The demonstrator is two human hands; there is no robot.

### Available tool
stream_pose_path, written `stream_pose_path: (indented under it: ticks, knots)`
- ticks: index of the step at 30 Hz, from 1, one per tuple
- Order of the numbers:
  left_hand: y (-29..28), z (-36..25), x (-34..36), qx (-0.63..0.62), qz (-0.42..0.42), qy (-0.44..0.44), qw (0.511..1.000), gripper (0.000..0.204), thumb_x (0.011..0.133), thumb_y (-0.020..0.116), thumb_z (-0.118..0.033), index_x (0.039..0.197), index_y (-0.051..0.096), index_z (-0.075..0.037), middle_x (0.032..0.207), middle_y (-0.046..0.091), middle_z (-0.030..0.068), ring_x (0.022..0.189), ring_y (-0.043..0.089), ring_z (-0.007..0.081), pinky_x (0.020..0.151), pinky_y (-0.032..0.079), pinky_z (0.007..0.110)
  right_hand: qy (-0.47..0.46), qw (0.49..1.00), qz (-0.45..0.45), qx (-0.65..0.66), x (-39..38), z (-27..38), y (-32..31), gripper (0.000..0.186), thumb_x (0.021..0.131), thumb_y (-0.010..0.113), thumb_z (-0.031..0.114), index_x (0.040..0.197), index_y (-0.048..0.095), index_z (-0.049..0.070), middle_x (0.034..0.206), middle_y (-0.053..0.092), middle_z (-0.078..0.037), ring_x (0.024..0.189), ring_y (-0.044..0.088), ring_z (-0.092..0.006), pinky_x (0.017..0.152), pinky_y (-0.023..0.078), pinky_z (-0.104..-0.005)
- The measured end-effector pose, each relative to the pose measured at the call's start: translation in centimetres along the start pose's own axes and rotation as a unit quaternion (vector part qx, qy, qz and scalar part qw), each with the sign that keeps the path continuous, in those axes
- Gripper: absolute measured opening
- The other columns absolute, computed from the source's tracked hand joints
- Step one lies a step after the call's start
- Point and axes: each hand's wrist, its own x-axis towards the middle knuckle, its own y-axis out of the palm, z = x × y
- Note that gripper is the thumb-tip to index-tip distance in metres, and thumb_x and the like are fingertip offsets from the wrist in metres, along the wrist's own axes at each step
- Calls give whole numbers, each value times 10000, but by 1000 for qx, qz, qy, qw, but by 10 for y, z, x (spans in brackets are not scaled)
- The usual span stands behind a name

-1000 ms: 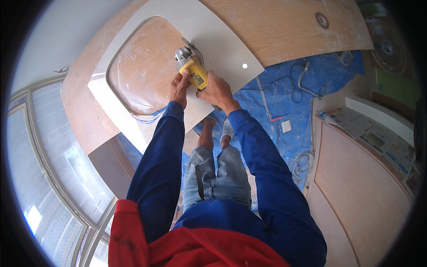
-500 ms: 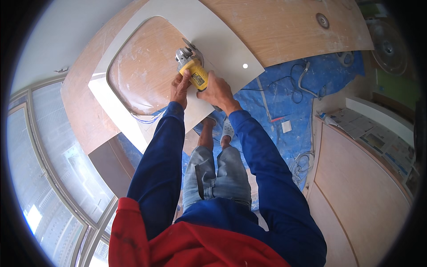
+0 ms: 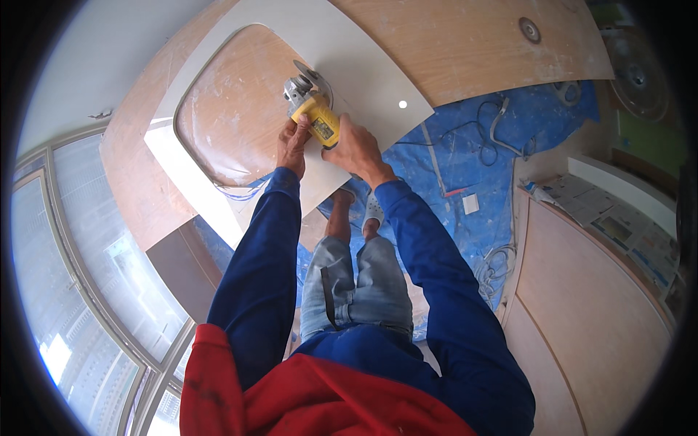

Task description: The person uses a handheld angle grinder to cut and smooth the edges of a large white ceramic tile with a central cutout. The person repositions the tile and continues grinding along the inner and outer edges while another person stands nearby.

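Note:
A yellow angle grinder [image 3: 318, 123] with a grey metal head is held in both my hands over a white panel [image 3: 378, 80]. My left hand [image 3: 292, 149] is closed on the near left side of its body, thumb on the casing. Around the rear of the body, my right hand [image 3: 356, 151] is wrapped, hiding that end. The thin disc [image 3: 320, 82] stands on the right side of the head, its edge at the panel's inner border. Whether it touches the panel or spins I cannot tell. A large rounded opening in the panel shows a wooden board [image 3: 225, 94] beneath.
A loose round disc [image 3: 529, 30] lies on the wooden sheet [image 3: 465, 43] at the far right. Blue sheeting [image 3: 443, 163] covers the floor, with cables [image 3: 496, 272] on it. Newspaper [image 3: 618, 221] tops a cabinet at right. Glazed panes [image 3: 109, 254] stand at left.
The grinder's head has shifted very slightly left over the panel. Both hands keep their hold, and the whole view has moved a little.

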Motion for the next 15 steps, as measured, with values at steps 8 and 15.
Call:
stream_pose_path:
  ticks: [8, 15]
  knots:
    - [1, -1, 0, -4, 4, -6, 1000, 700, 1039, 620, -585, 1444, 601, -15, 1345, 677, 86, 1252, 611, 211, 1147, 409, 410, 9, 1000, 16, -16, 2, -1, 1, 649, 727, 839, 254, 1207, 500, -21, 1060, 728, -294, 1024, 720, -470, 892, 589, -513]
    - [0, 1, -7, -22, -9, 4, 1000, 684, 1033, 649, -558, 1420, 613, 5, 1314, 692, 91, 1222, 633, 204, 1128, 439, 391, 2, 1000, 14, -11, -5, 1, 1, 629, 728, 842, 256, 1184, 506, -15, 1057, 730, -290, 1012, 724, -471, 892, 591, -512]
